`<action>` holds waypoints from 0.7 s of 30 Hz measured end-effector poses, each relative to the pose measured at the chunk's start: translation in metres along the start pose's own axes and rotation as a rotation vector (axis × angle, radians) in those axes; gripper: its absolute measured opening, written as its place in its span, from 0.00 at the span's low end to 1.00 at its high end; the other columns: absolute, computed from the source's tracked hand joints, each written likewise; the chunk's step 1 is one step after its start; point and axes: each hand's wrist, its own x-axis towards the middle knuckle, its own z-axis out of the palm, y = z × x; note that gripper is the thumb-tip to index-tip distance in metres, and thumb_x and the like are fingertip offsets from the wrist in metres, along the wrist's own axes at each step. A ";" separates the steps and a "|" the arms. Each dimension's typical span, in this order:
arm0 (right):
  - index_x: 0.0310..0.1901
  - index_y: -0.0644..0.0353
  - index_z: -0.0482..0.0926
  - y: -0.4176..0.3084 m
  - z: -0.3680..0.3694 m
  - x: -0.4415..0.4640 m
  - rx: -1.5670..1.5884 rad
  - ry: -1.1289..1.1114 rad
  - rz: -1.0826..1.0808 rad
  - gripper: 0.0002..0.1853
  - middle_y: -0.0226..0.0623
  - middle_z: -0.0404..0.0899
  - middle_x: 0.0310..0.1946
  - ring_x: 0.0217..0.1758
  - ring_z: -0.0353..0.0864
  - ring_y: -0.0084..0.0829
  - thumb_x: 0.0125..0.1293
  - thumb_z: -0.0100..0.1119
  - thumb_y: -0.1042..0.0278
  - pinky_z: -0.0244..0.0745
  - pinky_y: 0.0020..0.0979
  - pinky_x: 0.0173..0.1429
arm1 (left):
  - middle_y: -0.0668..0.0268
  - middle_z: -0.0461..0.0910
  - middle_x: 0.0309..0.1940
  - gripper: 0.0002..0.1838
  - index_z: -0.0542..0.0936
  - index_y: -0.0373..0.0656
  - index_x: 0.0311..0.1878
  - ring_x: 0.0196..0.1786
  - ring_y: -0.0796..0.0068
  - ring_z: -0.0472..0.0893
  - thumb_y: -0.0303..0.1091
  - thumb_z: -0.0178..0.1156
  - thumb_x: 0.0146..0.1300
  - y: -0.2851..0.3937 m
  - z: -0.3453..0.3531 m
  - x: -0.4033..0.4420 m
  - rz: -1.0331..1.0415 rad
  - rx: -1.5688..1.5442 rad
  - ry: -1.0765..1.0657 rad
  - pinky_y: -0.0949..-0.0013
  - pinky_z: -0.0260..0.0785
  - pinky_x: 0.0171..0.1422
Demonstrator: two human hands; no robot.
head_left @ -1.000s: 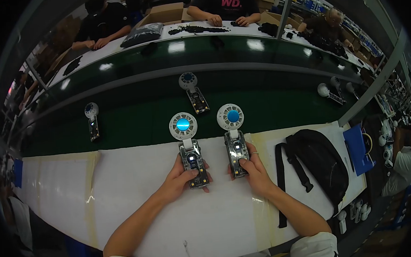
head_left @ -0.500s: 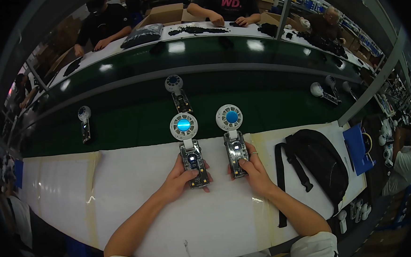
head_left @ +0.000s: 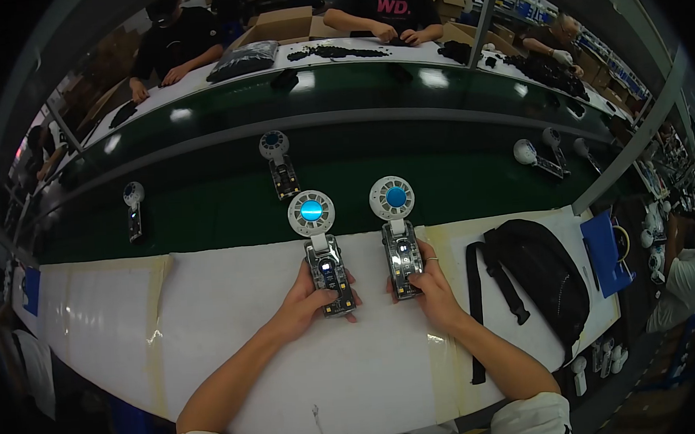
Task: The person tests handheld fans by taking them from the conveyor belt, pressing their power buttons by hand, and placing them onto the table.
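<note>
Wrapped round the dark clear-cased body of one handheld fan [head_left: 329,274] is my left hand [head_left: 301,303], its thumb on the lower front. My right hand [head_left: 436,291] grips a second handheld fan [head_left: 402,257] the same way, thumb low on the body. Both fans stand upright side by side, apart, with white round heads and blue centres pointing away from me. Small lights show on both bodies. Beyond them, a third fan [head_left: 280,165] lies on the green belt [head_left: 219,201], and another fan [head_left: 134,212] lies farther left.
A black bag [head_left: 539,285] with straps lies right on the white table [head_left: 233,303], beside a blue holder [head_left: 607,253]. More fans [head_left: 539,159] lie on the belt at right. Across it, people [head_left: 387,12] handle black parts at another table. A metal post [head_left: 637,136] stands right.
The fans on the belt have shifted left. My hands keep hold of both fans and have hardly moved; my right thumb is slightly lower. The people across have moved their hands.
</note>
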 end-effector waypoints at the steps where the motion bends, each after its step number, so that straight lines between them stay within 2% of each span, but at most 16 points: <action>1: 0.67 0.59 0.43 -0.001 -0.001 0.000 0.013 -0.005 0.003 0.30 0.42 0.73 0.40 0.42 0.75 0.28 0.62 0.34 0.75 0.74 0.32 0.44 | 0.50 0.67 0.51 0.32 0.45 0.43 0.63 0.50 0.53 0.77 0.21 0.46 0.57 0.000 0.000 0.000 -0.003 0.004 -0.004 0.52 0.80 0.44; 8: 0.67 0.59 0.43 0.000 -0.002 0.000 -0.023 -0.012 -0.028 0.30 0.43 0.73 0.40 0.42 0.75 0.28 0.63 0.35 0.74 0.75 0.31 0.44 | 0.50 0.66 0.51 0.32 0.44 0.43 0.63 0.50 0.53 0.77 0.21 0.45 0.57 -0.002 0.001 0.001 0.015 0.012 -0.009 0.52 0.79 0.45; 11: 0.66 0.57 0.43 0.002 -0.003 0.001 -0.005 0.009 -0.021 0.31 0.47 0.73 0.40 0.41 0.76 0.34 0.59 0.35 0.74 0.74 0.36 0.43 | 0.50 0.66 0.51 0.32 0.44 0.43 0.63 0.50 0.53 0.77 0.20 0.45 0.57 -0.004 0.000 0.002 0.015 0.020 0.004 0.52 0.79 0.45; 13: 0.66 0.59 0.44 -0.001 -0.003 0.000 0.042 0.018 -0.014 0.28 0.44 0.74 0.40 0.41 0.76 0.28 0.65 0.34 0.74 0.74 0.30 0.43 | 0.51 0.66 0.51 0.32 0.44 0.43 0.63 0.50 0.53 0.77 0.20 0.45 0.57 -0.006 0.001 0.003 0.028 0.031 -0.001 0.52 0.79 0.46; 21: 0.65 0.60 0.46 0.002 -0.004 0.000 0.015 0.018 -0.045 0.25 0.43 0.75 0.38 0.39 0.76 0.27 0.67 0.34 0.72 0.74 0.29 0.41 | 0.52 0.66 0.51 0.33 0.44 0.44 0.64 0.51 0.53 0.76 0.20 0.46 0.57 -0.005 0.001 0.003 0.034 0.030 -0.018 0.51 0.79 0.47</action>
